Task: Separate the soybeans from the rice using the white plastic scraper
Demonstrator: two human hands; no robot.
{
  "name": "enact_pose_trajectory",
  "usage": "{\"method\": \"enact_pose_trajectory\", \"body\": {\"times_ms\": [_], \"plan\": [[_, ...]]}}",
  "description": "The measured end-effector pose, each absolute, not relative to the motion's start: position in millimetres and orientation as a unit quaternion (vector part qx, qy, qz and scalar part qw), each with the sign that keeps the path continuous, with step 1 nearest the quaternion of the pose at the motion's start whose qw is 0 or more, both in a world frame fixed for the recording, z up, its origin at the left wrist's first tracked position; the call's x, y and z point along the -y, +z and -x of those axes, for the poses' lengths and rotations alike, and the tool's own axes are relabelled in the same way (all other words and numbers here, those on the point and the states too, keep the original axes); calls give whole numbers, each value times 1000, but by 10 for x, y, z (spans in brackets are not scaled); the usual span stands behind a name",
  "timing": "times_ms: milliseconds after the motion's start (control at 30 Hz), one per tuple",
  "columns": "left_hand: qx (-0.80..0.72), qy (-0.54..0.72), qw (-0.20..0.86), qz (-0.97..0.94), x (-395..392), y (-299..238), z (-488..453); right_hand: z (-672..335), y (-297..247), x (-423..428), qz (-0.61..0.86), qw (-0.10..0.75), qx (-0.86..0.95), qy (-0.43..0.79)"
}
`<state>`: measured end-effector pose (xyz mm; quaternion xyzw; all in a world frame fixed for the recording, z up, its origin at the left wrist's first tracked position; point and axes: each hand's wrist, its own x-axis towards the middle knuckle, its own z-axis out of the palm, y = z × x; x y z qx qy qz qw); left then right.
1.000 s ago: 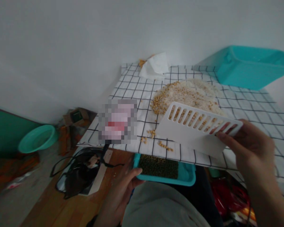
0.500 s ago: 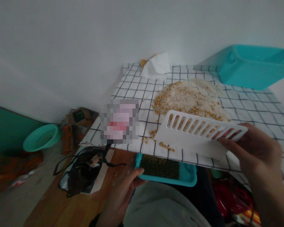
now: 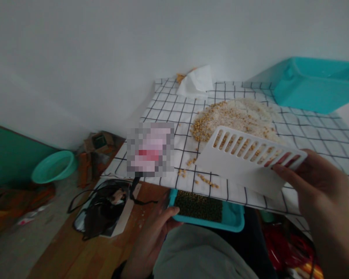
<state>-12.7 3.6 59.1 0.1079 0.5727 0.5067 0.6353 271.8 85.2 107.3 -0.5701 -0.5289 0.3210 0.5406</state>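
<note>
My right hand point(image 3: 322, 184) grips the right end of a white slotted plastic panel point(image 3: 241, 172), fingers behind and thumb in front. The panel stands tilted over the near side of a pile of soybeans point(image 3: 202, 130) and rice point(image 3: 247, 106), partly covering it. Several loose soybeans point(image 3: 208, 181) lie near the cloth's front edge. Below that edge, my left hand point(image 3: 159, 228) is closed on the left end of a shallow teal tray point(image 3: 232, 224). Small dark green beans point(image 3: 197, 209) fill much of the tray, with yellowish ones at the back. The table edge hides the tray's far side.
A checked cloth point(image 3: 165, 104) covers the table. At the back right stands a large teal bin point(image 3: 317, 87); a white tissue point(image 3: 196, 83) lies at the back left. A blurred-out object point(image 3: 151, 149) occupies the left edge. On the floor sit a green basin point(image 3: 55, 166) and a black bag point(image 3: 100, 213).
The slotted panel has shifted slightly up and away, toward the pile, in my right hand. My left hand keeps its hold on the tray. The whole view has drifted a little.
</note>
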Motion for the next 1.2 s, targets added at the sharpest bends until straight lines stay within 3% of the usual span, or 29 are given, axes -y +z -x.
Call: {"method": "enact_pose_trajectory", "body": {"times_ms": [267,733,1200], "plan": [[-567,502,643,-111,-51,557,140,-2692,1080,-945,562,574,507,313],[-582,481,629,-185,-24,885,139,-2741,1062,-901,557,560,525,318],[-580,490,642,-108,-101,569,154,-2702,1067,-861,563,519,548,337]]}}
